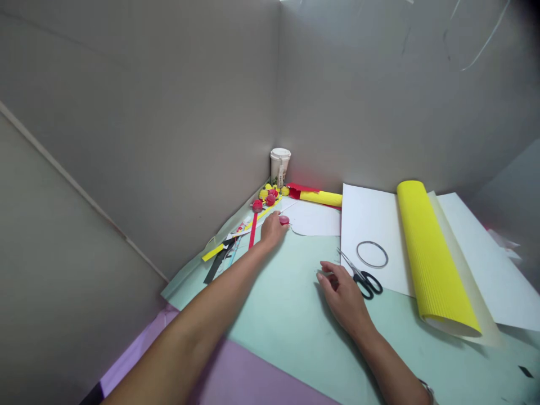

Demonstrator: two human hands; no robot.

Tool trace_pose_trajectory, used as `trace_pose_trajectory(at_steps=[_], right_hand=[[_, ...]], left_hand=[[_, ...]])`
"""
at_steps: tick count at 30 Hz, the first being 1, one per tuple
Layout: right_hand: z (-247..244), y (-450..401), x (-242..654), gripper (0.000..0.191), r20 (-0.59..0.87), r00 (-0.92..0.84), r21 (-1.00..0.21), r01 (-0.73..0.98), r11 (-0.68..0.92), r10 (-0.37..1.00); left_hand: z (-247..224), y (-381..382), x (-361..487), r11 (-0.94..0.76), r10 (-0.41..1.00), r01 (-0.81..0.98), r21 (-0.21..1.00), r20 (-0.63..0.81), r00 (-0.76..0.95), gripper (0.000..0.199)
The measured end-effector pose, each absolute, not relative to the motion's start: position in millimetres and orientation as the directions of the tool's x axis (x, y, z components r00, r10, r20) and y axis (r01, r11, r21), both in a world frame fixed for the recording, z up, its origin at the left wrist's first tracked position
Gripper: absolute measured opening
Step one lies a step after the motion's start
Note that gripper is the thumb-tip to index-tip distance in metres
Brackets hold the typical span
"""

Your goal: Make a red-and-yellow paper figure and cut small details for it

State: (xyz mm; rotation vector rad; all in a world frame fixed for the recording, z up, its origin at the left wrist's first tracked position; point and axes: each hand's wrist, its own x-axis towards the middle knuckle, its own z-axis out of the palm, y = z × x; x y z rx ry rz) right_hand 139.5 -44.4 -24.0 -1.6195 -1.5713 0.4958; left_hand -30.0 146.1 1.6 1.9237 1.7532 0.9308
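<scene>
My left hand (273, 229) reaches to the far left part of the pale green sheet. Its thumb and fingers close around a small round red piece (284, 220), which looks like a paper coil. Beyond it are several red and yellow balls (270, 199); one red ball (257, 206) has a red strip (253, 230) running from it. My right hand (341, 292) hovers over or rests on the green sheet, fingers loosely bent and apart, with nothing in it. Just right of it lie black-handled scissors (363, 277), blades partly over white paper (375, 219).
A lidded white cup (280, 166) stands in the corner of the grey walls. Yellow and black paper strips (217, 264) lie at left. A yellow corrugated roll (434, 259), a grey ring (372, 254) and white sheets (489, 253) occupy the right. A smaller yellow roll (320, 198) lies at the back.
</scene>
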Motion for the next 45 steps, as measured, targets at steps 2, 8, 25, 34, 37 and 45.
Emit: trace_pose_trajectory(at_steps=[2,8,25,34,37,45], right_hand=[[-24,-44,139,0.034,0.242,0.152,-0.765,0.637,0.093,0.958],[-19,-45,138,0.024,0.217,0.213,-0.774,0.632,0.034,0.953],[-32,-43,145,0.04,0.094,0.135,-0.809,0.588,-0.004,0.986],[-31,-38,146,0.024,0.083,0.047,-0.81,0.585,0.039,0.995],[-31,-38,149,0.027,0.085,0.044,-0.796,0.604,0.042,0.995],[-32,-38,146,0.035,0.139,0.042,-0.801,0.593,0.087,0.989]], left_hand=[[-5,145,-33,-0.141,0.978,0.737,0.661,0.208,0.0,0.048],[7,115,-27,-0.244,0.939,0.739,0.628,0.343,0.018,0.065],[5,-10,12,-0.249,0.906,0.262,0.933,0.129,0.403,0.051],[6,-8,13,-0.247,0.881,0.342,0.907,0.064,0.469,0.047],[5,-4,13,-0.302,0.874,0.386,0.872,0.092,0.478,0.048],[7,-3,12,-0.347,0.864,0.396,0.85,0.126,0.487,0.047]])
